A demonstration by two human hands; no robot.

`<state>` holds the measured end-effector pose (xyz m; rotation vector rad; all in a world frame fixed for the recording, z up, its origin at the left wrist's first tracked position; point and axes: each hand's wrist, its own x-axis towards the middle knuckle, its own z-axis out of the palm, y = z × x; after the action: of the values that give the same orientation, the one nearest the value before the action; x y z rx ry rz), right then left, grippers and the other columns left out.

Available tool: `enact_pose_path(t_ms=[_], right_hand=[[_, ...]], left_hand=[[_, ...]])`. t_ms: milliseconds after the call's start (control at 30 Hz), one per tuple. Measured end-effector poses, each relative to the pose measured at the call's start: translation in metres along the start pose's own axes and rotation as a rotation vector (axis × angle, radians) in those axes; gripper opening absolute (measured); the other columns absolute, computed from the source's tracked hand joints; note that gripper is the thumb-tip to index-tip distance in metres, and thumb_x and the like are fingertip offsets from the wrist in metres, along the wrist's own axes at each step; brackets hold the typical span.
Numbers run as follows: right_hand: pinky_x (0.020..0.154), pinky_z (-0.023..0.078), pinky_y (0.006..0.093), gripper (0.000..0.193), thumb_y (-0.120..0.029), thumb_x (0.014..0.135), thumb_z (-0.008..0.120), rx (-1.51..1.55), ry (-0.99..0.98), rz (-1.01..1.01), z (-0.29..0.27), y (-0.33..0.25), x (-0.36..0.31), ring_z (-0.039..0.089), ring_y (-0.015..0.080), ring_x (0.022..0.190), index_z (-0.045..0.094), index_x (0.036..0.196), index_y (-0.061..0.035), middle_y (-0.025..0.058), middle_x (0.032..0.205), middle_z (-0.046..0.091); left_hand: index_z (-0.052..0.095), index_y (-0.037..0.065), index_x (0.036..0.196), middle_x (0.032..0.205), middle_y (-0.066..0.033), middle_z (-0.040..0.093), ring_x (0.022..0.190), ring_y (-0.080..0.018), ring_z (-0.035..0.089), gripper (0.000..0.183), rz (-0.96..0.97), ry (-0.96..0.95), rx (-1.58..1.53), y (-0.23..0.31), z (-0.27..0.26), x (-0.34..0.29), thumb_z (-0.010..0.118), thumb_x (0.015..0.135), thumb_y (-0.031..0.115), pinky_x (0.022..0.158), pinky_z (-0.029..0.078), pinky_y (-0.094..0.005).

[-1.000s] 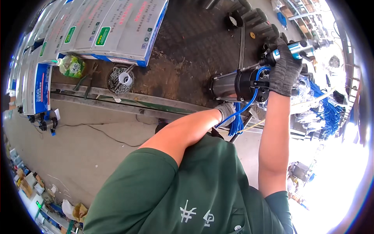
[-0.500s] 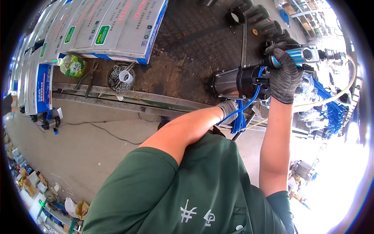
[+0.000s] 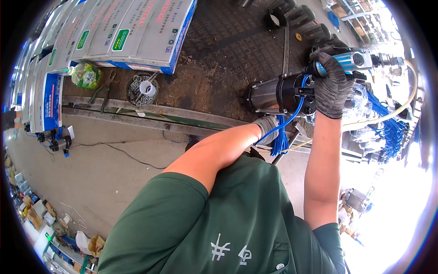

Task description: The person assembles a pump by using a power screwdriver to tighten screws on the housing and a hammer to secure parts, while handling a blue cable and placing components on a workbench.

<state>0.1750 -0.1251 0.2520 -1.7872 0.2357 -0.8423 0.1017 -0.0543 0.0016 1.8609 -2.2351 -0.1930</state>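
In a grey knit glove, my right hand (image 3: 334, 89) is wrapped round a blue and silver air wrench (image 3: 349, 62). A pale hose (image 3: 414, 86) runs from the wrench's right end. Its dark narrow end points left, over the top edge of a pump (image 3: 273, 97), a dark shiny cylinder with a black end and long side rods, lying on the bench. My left hand (image 3: 268, 129), gloved too, is at the bench's near edge below the pump. Its fingers are hidden. A blue cable (image 3: 292, 119) loops from the pump past that wrist, beside a hanging blue cable bundle (image 3: 279, 141).
Grey and blue cartons (image 3: 132, 34) line the bench's left side. Near them are a bowl of bolts (image 3: 137, 93) with a white cup, a green-labelled bottle (image 3: 86, 76) and pliers (image 3: 107, 93). Dark metal cylinders (image 3: 301, 17) stand at the back. More blue cables (image 3: 388, 137) lie at right.
The air wrench has shifted slightly, and more of its narrow end shows left of my right hand. The pump seems turned a little. My left hand has hardly moved.
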Motion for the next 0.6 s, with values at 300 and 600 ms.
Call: enact_pose_path(t_ms=[300, 600], right_hand=[[0.083, 0.057, 0.0375, 0.019, -0.006, 0.08, 0.071, 0.473, 0.192, 0.078, -0.023, -0.043, -0.016, 0.07, 0.0259, 0.086, 0.07, 0.098, 0.0003, 0.0129, 0.09, 0.071], [0.083, 0.055, 0.0452, 0.016, -0.011, 0.088, 0.066, 0.693, 0.632, 0.239, -0.25, -0.023, -0.076, 0.064, 0.0251, 0.077, 0.06, 0.1, -0.0034, 0.0088, 0.082, 0.065]], left_hand=[[0.075, 0.013, 0.086, 0.095, -0.0085, 0.071, 0.097, -0.0275, 0.066, 0.022, 0.003, -0.022, 0.013, 0.004, 0.001, 0.006, 0.065, 0.08, 0.032, 0.089, 0.045, -0.0458], [0.074, 0.012, 0.084, 0.092, -0.0105, 0.07, 0.093, -0.0294, 0.066, 0.025, 0.062, 0.145, -0.141, 0.031, -0.008, 0.032, 0.067, 0.079, 0.036, 0.086, 0.046, -0.0457]])
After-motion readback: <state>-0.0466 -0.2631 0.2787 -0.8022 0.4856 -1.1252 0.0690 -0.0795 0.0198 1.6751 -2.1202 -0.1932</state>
